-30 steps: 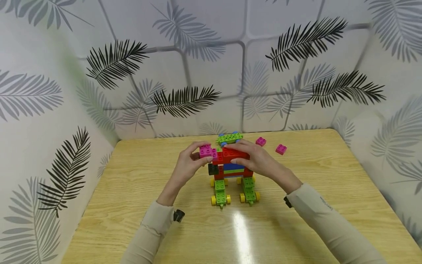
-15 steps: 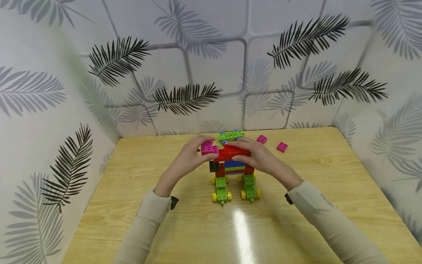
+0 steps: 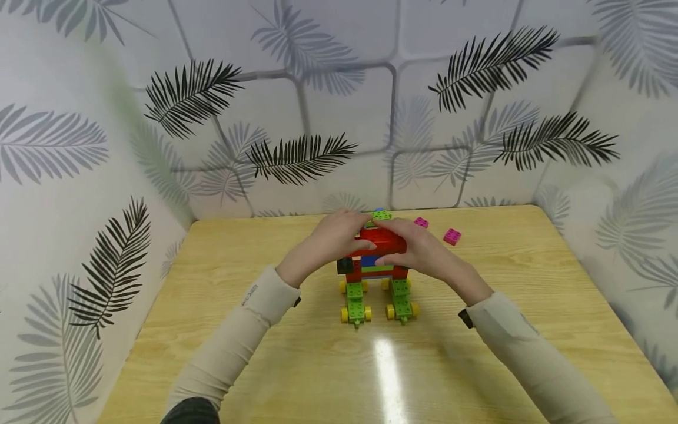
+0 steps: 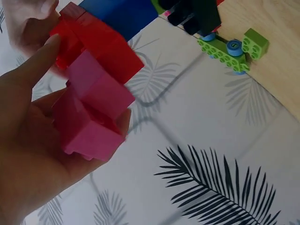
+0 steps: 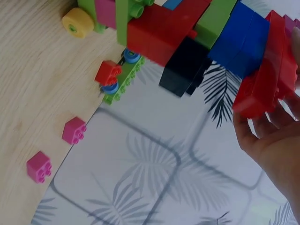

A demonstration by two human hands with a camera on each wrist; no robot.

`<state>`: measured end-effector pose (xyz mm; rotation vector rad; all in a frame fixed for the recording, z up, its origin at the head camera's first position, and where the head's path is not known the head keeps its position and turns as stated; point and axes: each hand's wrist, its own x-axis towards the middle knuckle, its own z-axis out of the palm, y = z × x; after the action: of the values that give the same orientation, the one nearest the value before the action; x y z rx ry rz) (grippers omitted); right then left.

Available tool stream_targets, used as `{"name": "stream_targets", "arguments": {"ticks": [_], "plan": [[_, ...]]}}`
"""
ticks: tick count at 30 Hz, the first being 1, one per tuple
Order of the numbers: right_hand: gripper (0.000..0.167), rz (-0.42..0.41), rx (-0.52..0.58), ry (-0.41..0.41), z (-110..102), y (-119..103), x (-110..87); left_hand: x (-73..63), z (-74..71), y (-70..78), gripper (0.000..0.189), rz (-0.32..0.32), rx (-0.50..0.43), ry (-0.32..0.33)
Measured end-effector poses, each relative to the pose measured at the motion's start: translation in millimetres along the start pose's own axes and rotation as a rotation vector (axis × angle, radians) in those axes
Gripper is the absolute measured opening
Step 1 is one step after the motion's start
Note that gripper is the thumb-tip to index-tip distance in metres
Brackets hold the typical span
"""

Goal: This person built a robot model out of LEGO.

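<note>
A tall toy-brick build (image 3: 384, 241) stands on two green wheeled bases (image 3: 356, 306) with yellow wheels. Red bricks top it, a blue brick (image 3: 369, 261) sits below them, and a black brick (image 3: 345, 266) juts out at the left. My left hand (image 3: 331, 244) grips the left part of the red top, thumb in front. Two stepped pink bricks (image 4: 101, 89) stick out within its palm; in the head view that hand hides them. The right end of the red top is held by my right hand (image 3: 431, 252), its fingers behind the red brick (image 5: 255, 96).
Behind the build lies a green wheeled base (image 3: 382, 216) with blue wheels, a red brick (image 5: 108, 72) and a green brick (image 4: 256, 43) close by it. Two loose pink bricks (image 3: 452, 237) rest at the back right, near the patterned wall (image 3: 339, 106).
My left hand has moved right, from the pink bricks at the left end to the red top, and now covers the pink bricks. The right hand has stayed nearly still.
</note>
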<state>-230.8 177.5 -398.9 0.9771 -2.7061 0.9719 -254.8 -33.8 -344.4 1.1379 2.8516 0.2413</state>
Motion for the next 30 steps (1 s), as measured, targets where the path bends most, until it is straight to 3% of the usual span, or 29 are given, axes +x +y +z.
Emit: {"name": "stream_targets", "arguments": {"ticks": [3,7,11,15,24,30], "plan": [[0.069,0.055,0.062,0.026,-6,5,-11.1,4.8,-4.0,6.1,0.053,0.015,0.046,-0.043],[0.049,0.134,0.113,0.119,-12,26,-26.4,10.3,-4.4,17.2,0.038,0.017,0.102,-0.079],[0.043,0.234,0.054,0.195,-12,56,-37.6,10.9,-1.6,21.1,0.023,-0.002,0.094,-0.082],[0.039,0.318,-0.032,0.226,-6,86,-51.5,10.2,0.3,19.4,0.019,-0.006,0.074,-0.1],[0.044,0.49,-0.24,0.149,-5,135,-60.3,16.2,-3.2,18.6,0.025,-0.034,0.065,-0.139],[0.053,0.592,-0.277,0.062,-6,154,-53.2,15.8,-6.1,23.9,0.023,-0.074,0.046,-0.137]]}}
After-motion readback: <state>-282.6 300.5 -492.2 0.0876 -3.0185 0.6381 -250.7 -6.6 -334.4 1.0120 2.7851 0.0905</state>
